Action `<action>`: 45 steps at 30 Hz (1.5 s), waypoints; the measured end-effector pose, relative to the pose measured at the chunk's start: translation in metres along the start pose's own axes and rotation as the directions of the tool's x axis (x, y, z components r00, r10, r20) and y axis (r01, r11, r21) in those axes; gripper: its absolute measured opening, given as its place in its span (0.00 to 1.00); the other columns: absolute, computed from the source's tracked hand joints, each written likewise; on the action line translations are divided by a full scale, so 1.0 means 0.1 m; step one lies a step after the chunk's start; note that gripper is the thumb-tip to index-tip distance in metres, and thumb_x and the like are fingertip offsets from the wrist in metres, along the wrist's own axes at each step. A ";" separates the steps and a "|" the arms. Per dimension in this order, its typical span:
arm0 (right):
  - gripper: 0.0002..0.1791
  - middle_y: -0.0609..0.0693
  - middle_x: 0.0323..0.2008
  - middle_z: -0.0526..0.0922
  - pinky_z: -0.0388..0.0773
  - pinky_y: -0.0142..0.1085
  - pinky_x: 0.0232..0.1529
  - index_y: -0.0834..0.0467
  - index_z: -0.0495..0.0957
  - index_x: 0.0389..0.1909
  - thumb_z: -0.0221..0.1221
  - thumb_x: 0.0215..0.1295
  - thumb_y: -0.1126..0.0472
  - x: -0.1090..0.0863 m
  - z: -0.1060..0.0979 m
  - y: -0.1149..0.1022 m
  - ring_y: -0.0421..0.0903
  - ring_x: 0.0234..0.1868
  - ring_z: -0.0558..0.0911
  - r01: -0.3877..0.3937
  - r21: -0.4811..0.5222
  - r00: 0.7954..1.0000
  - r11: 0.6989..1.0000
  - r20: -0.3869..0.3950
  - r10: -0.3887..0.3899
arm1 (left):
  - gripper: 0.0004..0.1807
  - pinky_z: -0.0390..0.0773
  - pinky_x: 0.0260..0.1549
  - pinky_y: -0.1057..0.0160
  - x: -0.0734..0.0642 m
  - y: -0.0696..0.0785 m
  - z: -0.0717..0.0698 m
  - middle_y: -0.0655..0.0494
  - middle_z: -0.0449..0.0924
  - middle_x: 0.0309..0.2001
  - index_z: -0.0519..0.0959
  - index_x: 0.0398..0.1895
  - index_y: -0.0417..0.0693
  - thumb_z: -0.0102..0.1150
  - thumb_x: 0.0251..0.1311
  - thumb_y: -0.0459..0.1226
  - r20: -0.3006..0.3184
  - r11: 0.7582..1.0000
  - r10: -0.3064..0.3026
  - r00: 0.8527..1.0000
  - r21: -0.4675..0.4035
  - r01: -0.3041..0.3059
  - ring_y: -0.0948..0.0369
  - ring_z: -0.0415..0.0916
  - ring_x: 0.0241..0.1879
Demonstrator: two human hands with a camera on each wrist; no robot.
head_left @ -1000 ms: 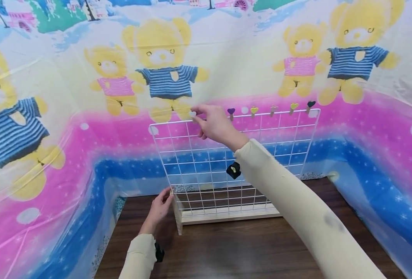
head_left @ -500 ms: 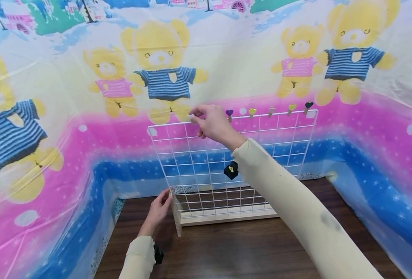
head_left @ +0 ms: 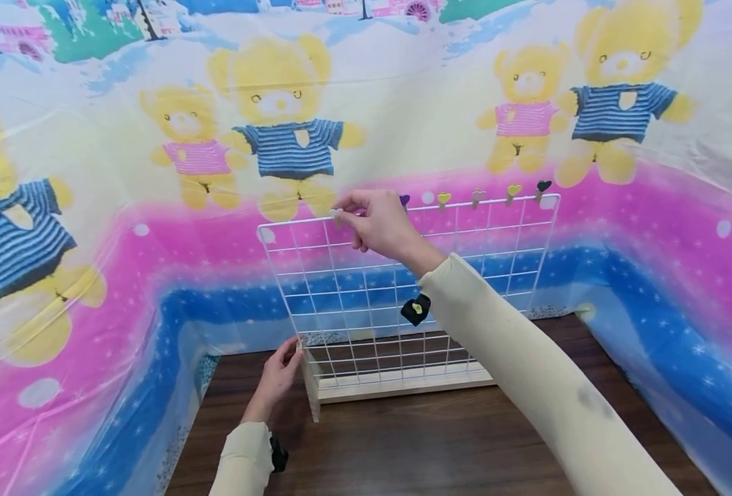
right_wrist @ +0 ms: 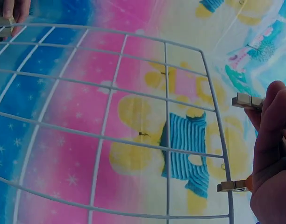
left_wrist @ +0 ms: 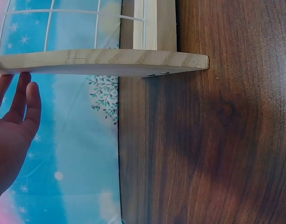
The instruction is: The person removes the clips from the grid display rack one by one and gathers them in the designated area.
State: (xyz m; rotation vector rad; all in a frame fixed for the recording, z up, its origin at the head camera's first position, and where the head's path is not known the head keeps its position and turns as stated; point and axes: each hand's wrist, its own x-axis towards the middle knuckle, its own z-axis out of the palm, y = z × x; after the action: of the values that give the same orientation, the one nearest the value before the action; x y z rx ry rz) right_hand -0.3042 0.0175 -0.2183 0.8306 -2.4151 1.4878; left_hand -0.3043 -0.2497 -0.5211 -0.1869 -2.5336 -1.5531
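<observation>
My right hand (head_left: 381,224) pinches a small wooden clothespin (right_wrist: 246,101) between thumb and fingertips; in the head view its white heart (head_left: 336,213) shows at the top wire of a white grid panel (head_left: 372,314). In the right wrist view the clothespin's jaws are beside the grid's edge wire. A second clothespin (right_wrist: 232,186), with orange behind it, is clipped on that wire, partly hidden by the hand. At the rack's left end, my left hand (head_left: 280,372) rests its fingertips against the wooden side piece (left_wrist: 133,59), with fingers nearly straight.
Several heart clothespins, including a yellow one (head_left: 443,200) and a black one (head_left: 543,187), line the top wire to the right. The rack's pale wooden base (head_left: 403,386) stands on a dark wood table (head_left: 396,448). Behind hangs a bear-print cloth (head_left: 421,124).
The white-heart clothespin and right hand have dropped slightly toward the top wire. The left hand stays at the wooden side piece. The whole view has shifted a little.
</observation>
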 end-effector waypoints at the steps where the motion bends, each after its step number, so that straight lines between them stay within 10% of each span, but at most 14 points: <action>1: 0.10 0.51 0.24 0.82 0.79 0.39 0.22 0.58 0.81 0.45 0.59 0.65 0.59 -0.03 0.00 0.01 0.55 0.18 0.79 0.004 -0.008 1.000 1.000 0.021 -0.003 | 0.21 0.69 0.53 0.45 0.00 0.00 0.00 0.39 0.70 0.60 0.67 0.65 0.45 0.47 0.71 0.39 -0.002 1.000 0.000 1.000 0.000 0.000 0.45 0.68 0.57; 14: 0.11 0.53 0.36 0.82 0.79 0.41 0.22 0.56 0.81 0.47 0.58 0.67 0.60 -0.47 0.11 0.33 0.53 0.18 0.79 0.001 0.014 0.987 1.000 0.162 -0.003 | 0.22 0.70 0.52 0.45 -0.01 0.00 -0.07 0.37 0.70 0.59 0.66 0.65 0.42 0.47 0.71 0.38 -0.005 1.000 0.011 1.000 0.022 -0.011 0.44 0.69 0.56; 23: 0.11 0.53 0.25 0.81 0.78 0.38 0.25 0.56 0.81 0.48 0.57 0.67 0.60 -0.71 0.23 0.69 0.54 0.23 0.79 -0.005 -0.011 0.973 1.000 0.233 0.008 | 0.22 0.70 0.51 0.45 -0.01 0.02 -0.05 0.37 0.70 0.59 0.66 0.66 0.41 0.47 0.71 0.35 0.009 1.000 0.016 1.000 0.001 -0.016 0.43 0.69 0.57; 45: 0.08 0.46 0.26 0.82 0.77 0.36 0.23 0.56 0.83 0.43 0.60 0.64 0.62 -1.48 0.99 2.00 0.44 0.24 0.81 -0.217 0.006 0.925 0.976 0.321 0.204 | 0.22 0.70 0.52 0.45 -0.01 0.03 -0.01 0.39 0.69 0.61 0.65 0.67 0.44 0.46 0.72 0.39 0.015 1.000 -0.014 1.000 0.011 0.014 0.44 0.68 0.58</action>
State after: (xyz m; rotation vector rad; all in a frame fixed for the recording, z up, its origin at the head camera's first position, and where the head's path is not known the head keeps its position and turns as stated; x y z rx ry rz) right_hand -0.2787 0.0534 -0.4826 0.9067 -2.7958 1.5891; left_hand -0.3028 -0.2496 -0.5181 -0.1808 -2.5598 -1.5478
